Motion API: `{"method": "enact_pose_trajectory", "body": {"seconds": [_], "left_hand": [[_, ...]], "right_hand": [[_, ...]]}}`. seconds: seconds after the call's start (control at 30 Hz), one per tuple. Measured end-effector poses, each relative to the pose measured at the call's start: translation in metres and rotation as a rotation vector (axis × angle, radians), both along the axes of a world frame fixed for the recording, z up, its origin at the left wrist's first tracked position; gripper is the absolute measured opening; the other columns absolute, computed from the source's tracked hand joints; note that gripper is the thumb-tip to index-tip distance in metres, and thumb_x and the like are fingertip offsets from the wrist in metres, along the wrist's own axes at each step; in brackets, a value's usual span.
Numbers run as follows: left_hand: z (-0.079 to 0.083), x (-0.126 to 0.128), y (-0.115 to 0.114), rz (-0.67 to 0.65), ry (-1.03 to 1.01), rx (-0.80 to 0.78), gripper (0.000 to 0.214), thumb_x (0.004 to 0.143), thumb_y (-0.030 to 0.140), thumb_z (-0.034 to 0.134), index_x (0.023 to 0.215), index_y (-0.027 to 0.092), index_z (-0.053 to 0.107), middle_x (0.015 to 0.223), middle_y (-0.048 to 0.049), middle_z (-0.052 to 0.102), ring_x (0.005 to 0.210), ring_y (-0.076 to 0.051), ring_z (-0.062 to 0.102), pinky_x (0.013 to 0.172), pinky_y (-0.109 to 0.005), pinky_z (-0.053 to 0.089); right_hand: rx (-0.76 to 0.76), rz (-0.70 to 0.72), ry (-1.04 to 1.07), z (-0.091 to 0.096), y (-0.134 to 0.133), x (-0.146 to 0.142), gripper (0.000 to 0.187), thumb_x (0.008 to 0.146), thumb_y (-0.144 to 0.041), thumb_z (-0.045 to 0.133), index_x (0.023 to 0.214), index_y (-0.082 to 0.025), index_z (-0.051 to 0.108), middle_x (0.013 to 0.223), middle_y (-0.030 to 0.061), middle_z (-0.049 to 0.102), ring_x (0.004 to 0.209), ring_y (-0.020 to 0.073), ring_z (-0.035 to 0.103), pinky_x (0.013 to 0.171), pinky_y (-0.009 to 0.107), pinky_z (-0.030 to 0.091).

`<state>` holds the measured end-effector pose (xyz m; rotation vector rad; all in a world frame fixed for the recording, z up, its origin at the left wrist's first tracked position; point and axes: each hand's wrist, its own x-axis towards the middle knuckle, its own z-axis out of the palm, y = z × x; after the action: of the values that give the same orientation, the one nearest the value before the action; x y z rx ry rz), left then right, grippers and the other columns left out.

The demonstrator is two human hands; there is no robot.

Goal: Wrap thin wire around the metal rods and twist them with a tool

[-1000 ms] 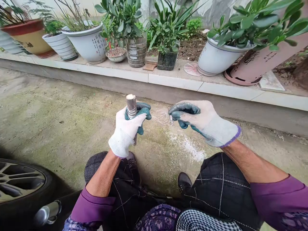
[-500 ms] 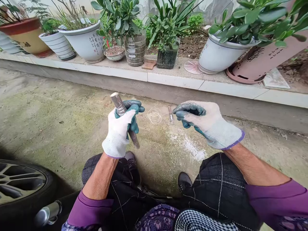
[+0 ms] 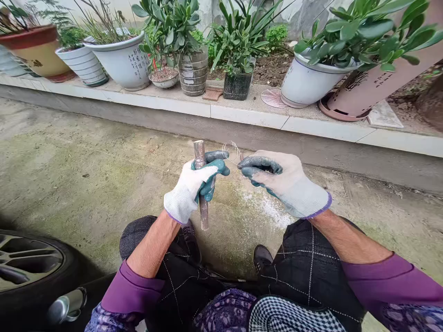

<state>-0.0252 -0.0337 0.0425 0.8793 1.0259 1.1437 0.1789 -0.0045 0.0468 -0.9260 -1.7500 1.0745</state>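
My left hand [image 3: 199, 182], in a white and teal work glove, is wrapped round a short wooden stick [image 3: 204, 214]. The stick stands nearly upright, its cut end above the fist, with thin wire wound round its upper part. A small loose coil of thin wire [image 3: 231, 151] hangs between my hands, close to the fingertips of the left. Its end is pinched between thumb and forefinger of my gloved right hand [image 3: 275, 177]. Behind that hand, a small brownish object [image 3: 241, 157] on the ground is mostly hidden.
White powder [image 3: 268, 207] is scattered over the concrete ground [image 3: 104, 184]. A low tiled ledge [image 3: 249, 116] runs across the back, carrying several potted plants, among them a white pot [image 3: 304, 83]. At lower left are a car wheel [image 3: 27, 263] and a metal cup-like object [image 3: 67, 306].
My hands have come closer together. The stick has turned from leaning left to nearly upright, and the wire coil has moved up beside my left fingertips.
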Motion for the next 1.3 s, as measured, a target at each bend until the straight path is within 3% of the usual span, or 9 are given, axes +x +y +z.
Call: {"method": "enact_pose_trajectory", "body": {"seconds": [0.13,0.23,0.37,0.53,0.63,0.8,1.0,1.13,1.3], "left_hand": [[-0.003,0.000,0.003,0.015,-0.019,0.000,0.038,0.072,0.035,0.072,0.104,0.015,0.065,0.071,0.0027,0.065,0.033,-0.001,0.029,0.030,-0.019,0.031],[-0.003,-0.004,0.005,0.106,0.006,0.014,0.039,0.073,0.034,0.071,0.106,0.014,0.066,0.074,0.0009,0.067,0.034,-0.002,0.032,0.031,-0.021,0.034],[0.000,-0.007,0.005,0.188,0.057,0.039,0.042,0.071,0.028,0.071,0.110,0.014,0.067,0.071,0.0015,0.068,0.037,-0.003,0.034,0.034,-0.021,0.036],[0.000,-0.001,0.002,-0.076,0.021,0.030,0.047,0.075,0.039,0.071,0.114,0.014,0.067,0.080,-0.0038,0.072,0.036,-0.002,0.029,0.033,-0.021,0.032],[-0.003,0.004,0.001,-0.150,-0.044,0.030,0.047,0.078,0.047,0.068,0.111,0.013,0.067,0.083,-0.0062,0.073,0.036,-0.001,0.026,0.033,-0.020,0.030],[-0.002,0.010,0.004,-0.087,-0.064,0.041,0.038,0.073,0.042,0.071,0.098,0.015,0.065,0.076,-0.0012,0.069,0.035,-0.001,0.027,0.033,-0.019,0.031],[0.002,0.017,0.005,0.049,0.072,0.037,0.024,0.067,0.029,0.072,0.085,0.015,0.064,0.044,0.0104,0.041,0.033,-0.005,0.033,0.033,-0.019,0.034],[0.003,0.016,0.004,0.110,0.071,0.080,0.026,0.065,0.026,0.072,0.088,0.015,0.065,0.055,0.0058,0.055,0.033,-0.004,0.035,0.031,-0.020,0.034],[0.006,0.007,0.003,0.016,-0.145,0.087,0.029,0.069,0.028,0.072,0.095,0.016,0.063,0.071,0.0033,0.063,0.035,0.001,0.028,0.032,-0.016,0.031]], "right_hand": [[-0.135,0.061,0.076,-0.001,-0.002,0.000,0.017,0.073,-0.028,0.079,0.085,-0.017,0.077,0.080,0.0046,0.073,0.063,0.0131,0.061,0.053,0.026,0.051],[-0.305,0.107,0.221,-0.001,0.000,0.005,0.021,0.074,-0.033,0.080,0.085,-0.015,0.076,0.073,0.0038,0.070,0.056,0.0113,0.057,0.046,0.025,0.047],[-0.405,0.158,0.301,0.000,0.004,0.010,0.023,0.078,-0.037,0.078,0.082,-0.015,0.072,0.063,-0.0002,0.062,0.049,0.0083,0.052,0.041,0.022,0.042],[-0.480,0.189,0.266,0.003,0.005,0.008,0.027,0.076,-0.040,0.078,0.078,-0.014,0.069,0.058,-0.0028,0.057,0.043,0.0059,0.048,0.038,0.020,0.037],[-0.518,0.208,0.219,0.003,0.006,0.008,0.028,0.074,-0.039,0.079,0.077,-0.014,0.067,0.056,-0.0037,0.056,0.041,0.0052,0.047,0.036,0.019,0.037],[-0.514,0.329,0.070,-0.002,0.007,0.009,0.028,0.074,-0.037,0.078,0.084,-0.011,0.072,0.063,0.0015,0.065,0.047,0.0073,0.054,0.040,0.019,0.044],[-0.538,0.405,0.004,-0.005,0.005,0.004,0.037,0.074,-0.039,0.080,0.096,-0.010,0.073,0.080,0.0068,0.073,0.046,0.0062,0.053,0.039,0.020,0.045],[-0.568,0.385,0.086,-0.007,0.001,0.001,0.042,0.075,-0.045,0.079,0.098,-0.011,0.072,0.073,0.0041,0.070,0.045,0.0076,0.055,0.039,0.020,0.045],[-0.403,0.177,0.089,-0.012,-0.002,0.000,0.032,0.080,-0.042,0.073,0.092,-0.013,0.073,0.066,0.0011,0.066,0.043,0.0061,0.051,0.038,0.020,0.040]]}}
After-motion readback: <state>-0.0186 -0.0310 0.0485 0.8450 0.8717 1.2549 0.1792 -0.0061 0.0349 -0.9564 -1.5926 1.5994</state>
